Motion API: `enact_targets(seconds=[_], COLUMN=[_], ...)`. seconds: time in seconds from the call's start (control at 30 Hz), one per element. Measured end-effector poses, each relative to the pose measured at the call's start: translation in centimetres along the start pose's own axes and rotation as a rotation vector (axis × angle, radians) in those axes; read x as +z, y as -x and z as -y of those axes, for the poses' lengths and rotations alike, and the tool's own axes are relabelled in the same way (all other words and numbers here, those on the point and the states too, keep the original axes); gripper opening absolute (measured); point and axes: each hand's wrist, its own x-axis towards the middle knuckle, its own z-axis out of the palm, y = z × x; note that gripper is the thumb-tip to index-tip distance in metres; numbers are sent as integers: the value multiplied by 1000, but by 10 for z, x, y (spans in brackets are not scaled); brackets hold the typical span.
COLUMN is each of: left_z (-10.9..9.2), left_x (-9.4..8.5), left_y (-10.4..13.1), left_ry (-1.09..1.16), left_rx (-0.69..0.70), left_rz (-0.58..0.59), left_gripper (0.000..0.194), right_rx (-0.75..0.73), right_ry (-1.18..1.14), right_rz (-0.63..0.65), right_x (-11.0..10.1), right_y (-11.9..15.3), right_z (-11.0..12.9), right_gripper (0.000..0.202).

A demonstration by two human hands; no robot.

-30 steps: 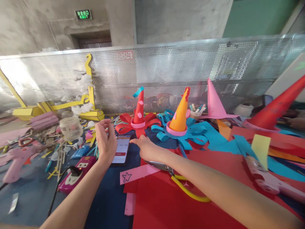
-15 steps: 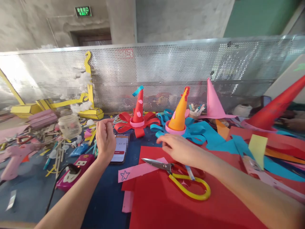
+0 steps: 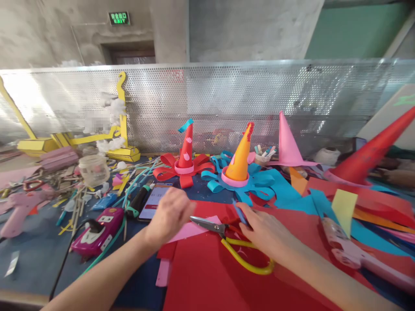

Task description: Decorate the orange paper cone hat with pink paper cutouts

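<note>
A slim blue pen (image 3: 240, 212) is pinched between the thumb and fingers of my right hand (image 3: 262, 224), over the red paper (image 3: 207, 268). Below and beside that hand lie large scissors (image 3: 248, 259) with yellow handles, blades pointing left. My left hand (image 3: 171, 216) is blurred, its fingers curled and partly hidden, above the left end of a pink paper strip (image 3: 191, 230). Behind it, a phone (image 3: 154, 199) lies on the table. Another pink strip (image 3: 164, 272) sticks out from under the red paper.
Two decorated cone hats, one red (image 3: 186, 151) and one orange (image 3: 240, 160), stand ahead, with a pink cone (image 3: 288, 144) behind. At left are a purple power strip (image 3: 97, 233), a pink glue gun (image 3: 19, 211) and a plastic jar (image 3: 94, 170). Another glue gun (image 3: 363, 255) lies right.
My left hand has come right and down from beside the phone to the pink strip, uncovering a dark-handled tool. My right hand has moved slightly right and down and now shows the blue pen.
</note>
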Motion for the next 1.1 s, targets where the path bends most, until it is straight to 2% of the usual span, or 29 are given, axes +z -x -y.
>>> enact_targets(seconds=[0.03,0.1,0.13,0.2,0.23,0.3,0.4,0.5,0.57,0.63,0.7,0.73,0.77,0.87,0.97,1.1], left_z=[-7,-20,-25,-36,-41,-52,-61,-56,-45,-34,-30,-31,-34,-52,-69,-76], left_x=[3,9,11,14,16,18,22,25,26,27,30,33,36,49,62,66], left_y=[0,0,-1,-4,-6,-12,-23,-30,-34,-37,-40,-41,-41,-41,-41,-46], left_ry=[36,69,99,158,204,324,553,676,706,823,1007,1092,1168,1353,1466,1383], left_rx=[163,342,379,357,303,100,-363,-717,-865,-992,-1066,-1101,-1139,-1221,-1122,-1057], left_rz=[69,224,279,358,389,436,478,488,403,245,136,122,136,217,251,242], left_gripper=[33,28,22,19,21,20,35,55,63,60,46,37,32,41,41,34], right_rx=[8,25,24,-13,-50,-117,-148,-130,-110,-82,-41,-18,-9,-53,-100,-48], right_ry=[-22,-108,-172,-326,-413,-594,-794,-818,-807,-862,-994,-1070,-1135,-1268,-1427,-1670], right_rz=[-4,-51,-94,-172,-182,-126,6,-73,-131,-105,-45,-21,2,89,178,286], right_x=[-2,-11,-16,-27,-31,-37,-42,-45,-47,-49,-47,-45,-42,-31,-24,-22], right_y=[0,1,3,8,11,16,19,13,8,4,3,3,4,8,12,16], right_z=[-2,-8,-11,-14,-14,-11,-7,-12,-19,-24,-24,-22,-19,-5,6,9], right_gripper=[48,48,46,40,36,29,26,23,23,26,31,34,36,35,31,33])
